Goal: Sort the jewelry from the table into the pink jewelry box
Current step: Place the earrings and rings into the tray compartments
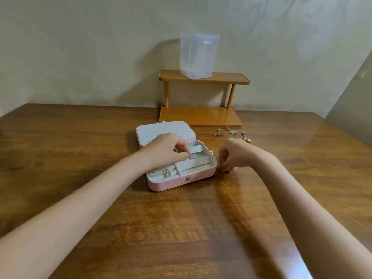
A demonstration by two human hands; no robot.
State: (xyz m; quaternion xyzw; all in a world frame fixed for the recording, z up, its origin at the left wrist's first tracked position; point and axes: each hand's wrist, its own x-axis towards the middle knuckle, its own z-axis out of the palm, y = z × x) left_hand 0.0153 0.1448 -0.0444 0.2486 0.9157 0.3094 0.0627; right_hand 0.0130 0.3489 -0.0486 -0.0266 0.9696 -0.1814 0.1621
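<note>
Midway through the sort, we look down on the pink jewelry box (182, 181), which lies open on the wooden counter (181, 228) with its dotted white lid (159, 130) folded back flat. Some of the work shows as done: a gold square-shaped piece (167, 173) and a pale ring-like piece (152, 173) sit in the front left compartments, and a small item lies in the middle section just under our left hand (171, 150). That hand hovers over the tray with its fingers (185, 156) curled down and drawn together, seemingly setting or nudging something tiny; we cannot tell whether it holds anything. Our right hand (231, 156) rests on the counter just beside the box's right wall, fingers bunched tight as if pinching a small piece, though whatever is there is hidden.

Plenty is left, we judge. A loose scatter of gold earrings (231, 132) waits on the counter behind the right hand, near the foot of the wooden shelf (201, 116), and one more gold bit (212, 152) lies against the box's right edge. A clear plastic container (198, 55) stands on the shelf's top tier.
</note>
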